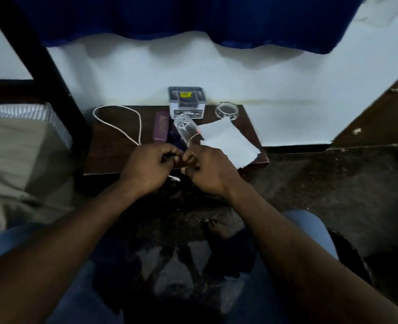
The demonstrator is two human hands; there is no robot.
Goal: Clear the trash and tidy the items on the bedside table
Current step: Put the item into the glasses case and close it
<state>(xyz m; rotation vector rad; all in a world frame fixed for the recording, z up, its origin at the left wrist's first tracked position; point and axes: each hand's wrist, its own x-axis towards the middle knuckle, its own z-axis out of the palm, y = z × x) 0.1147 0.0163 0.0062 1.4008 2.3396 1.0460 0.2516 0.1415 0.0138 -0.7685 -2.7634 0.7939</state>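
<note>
Both hands meet over the front edge of the dark wooden counter (113,157), their fingers curled in tight. The left hand (147,166) pinches the white cable (113,123) where its loop comes off the counter's left half. The right hand (208,170) pinches a thinner strand of the same cable that runs up toward the clear plastic bottle (185,127). The bottle lies on its side mid-counter, just beside an oblong purple case (161,127). A white sheet of paper (228,141) lies to the right, one corner past the counter's front edge. At the back against the wall stand a white compartmented organizer box (186,101) and a clear glass dish (226,111).
</note>
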